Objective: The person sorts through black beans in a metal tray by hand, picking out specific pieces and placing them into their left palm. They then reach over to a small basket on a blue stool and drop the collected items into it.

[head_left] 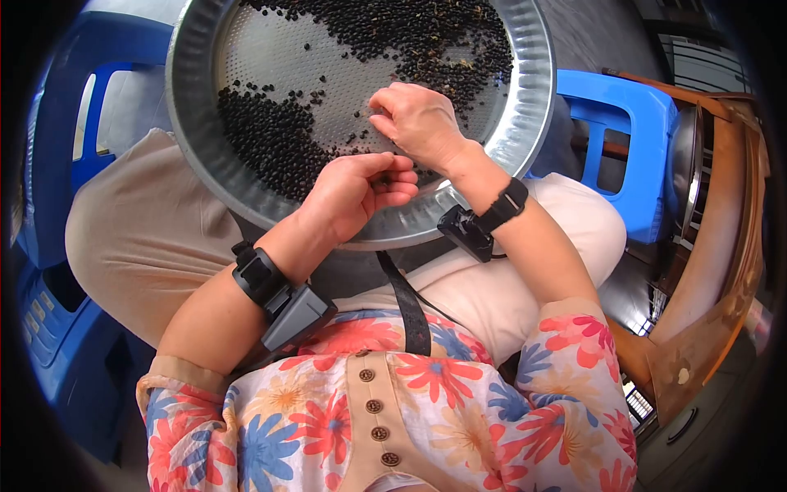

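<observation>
A round metal sieve [533, 61] with a perforated bottom and fluted wall rests in front of me, over my legs. Small black beans [266, 143] lie heaped at its left, and a larger spread of them [393, 33] covers the far side, with light bits mixed in at the right. My left hand [361, 187] is over the near rim, palm turned up and fingers curled; something dark and small shows within them. Just beyond it, my right hand [420, 123] hovers above the sieve's middle, its thumb and fingers bent together. What its fingertips hold, if anything, is hidden.
A blue plastic chair [656, 156] stands to the right of the sieve, beside a wooden frame [705, 246]. On the left are another blue chair [61, 115] and a blue plastic item [57, 328] below it. Black straps with devices [299, 316] circle both wrists.
</observation>
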Demonstrator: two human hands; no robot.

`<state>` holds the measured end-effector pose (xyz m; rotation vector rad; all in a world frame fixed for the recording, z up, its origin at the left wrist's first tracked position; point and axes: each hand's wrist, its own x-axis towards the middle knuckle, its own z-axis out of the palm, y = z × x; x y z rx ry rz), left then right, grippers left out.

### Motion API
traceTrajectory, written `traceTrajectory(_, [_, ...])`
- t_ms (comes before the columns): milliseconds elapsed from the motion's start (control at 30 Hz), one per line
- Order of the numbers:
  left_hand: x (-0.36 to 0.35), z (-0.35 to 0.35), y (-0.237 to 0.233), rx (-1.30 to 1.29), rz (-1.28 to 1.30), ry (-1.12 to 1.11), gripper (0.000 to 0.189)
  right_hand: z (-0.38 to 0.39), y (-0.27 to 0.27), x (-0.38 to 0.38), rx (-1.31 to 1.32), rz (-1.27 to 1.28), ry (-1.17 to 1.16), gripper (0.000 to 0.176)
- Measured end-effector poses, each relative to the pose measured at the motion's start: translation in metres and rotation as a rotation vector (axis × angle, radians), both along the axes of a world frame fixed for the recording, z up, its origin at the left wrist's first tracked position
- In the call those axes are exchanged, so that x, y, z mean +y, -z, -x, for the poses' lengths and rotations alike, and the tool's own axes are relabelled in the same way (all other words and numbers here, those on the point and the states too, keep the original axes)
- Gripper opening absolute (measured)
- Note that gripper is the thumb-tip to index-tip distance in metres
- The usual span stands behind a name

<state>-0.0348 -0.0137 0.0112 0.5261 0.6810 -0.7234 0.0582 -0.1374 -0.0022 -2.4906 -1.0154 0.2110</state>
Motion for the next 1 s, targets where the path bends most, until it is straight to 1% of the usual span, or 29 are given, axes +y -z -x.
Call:
traceTrajectory(267, [0.004, -0.001, 0.000, -0.016, -0.002, -0.023, 0.027, -0.003, 0.007, 0.015, -0.091, 0.108, -0.052, 0.009])
traceTrajectory(400, [0.007, -0.001, 0.004, -0.016, -0.012, -0.039, 0.027, -0.004, 0.006, 0.017, -0.079, 0.185, -0.048, 0.008])
traceTrajectory(500, [0.010, -0.003, 0.002, -0.006, -0.049, -0.051, 0.026, -0.007, 0.006, 0.007, -0.030, 0.152, -0.008, 0.009])
traceTrajectory(567, [0.011, -0.006, 0.003, 0.000, -0.063, -0.072, 0.026, -0.009, -0.004, -0.002, 0.080, 0.014, 0.110, 0.011])
traceTrajectory(600, [0.010, -0.007, 0.003, 0.004, -0.080, -0.092, 0.026, -0.009, -0.010, -0.007, 0.080, 0.013, 0.107, 0.011])
traceTrajectory(667, [0.011, -0.009, 0.006, 0.006, -0.075, -0.115, 0.026, -0.007, -0.026, -0.010, 0.265, -0.140, 0.151, 0.013])
traceTrajectory(700, [0.011, -0.009, 0.007, 0.008, -0.070, -0.135, 0.025, -0.002, -0.036, -0.009, 0.376, -0.149, 0.163, 0.020])
traceTrajectory(733, [0.011, -0.010, 0.008, 0.006, -0.071, -0.135, 0.025, 0.004, -0.041, -0.009, 0.374, -0.151, 0.163, 0.020])
traceTrajectory(800, [0.009, -0.011, 0.010, -0.013, -0.066, -0.196, 0.025, 0.012, -0.046, -0.011, 0.363, 0.002, -0.069, 0.016])
traceTrajectory(833, [0.010, -0.012, 0.011, -0.013, -0.068, -0.193, 0.025, 0.013, -0.040, -0.013, 0.288, 0.052, -0.092, 0.013])
traceTrajectory(867, [0.010, -0.012, 0.011, -0.021, -0.057, -0.175, 0.026, 0.011, -0.037, -0.015, 0.288, 0.051, -0.088, 0.013])
traceTrajectory(933, [0.010, -0.013, 0.012, -0.028, -0.045, -0.158, 0.026, 0.004, -0.031, -0.018, 0.239, -0.131, 0.051, 0.014])
traceTrajectory(1000, [0.010, -0.014, 0.011, -0.023, -0.080, -0.140, 0.026, -0.008, -0.018, -0.026, 0.229, -0.118, 0.062, 0.016])
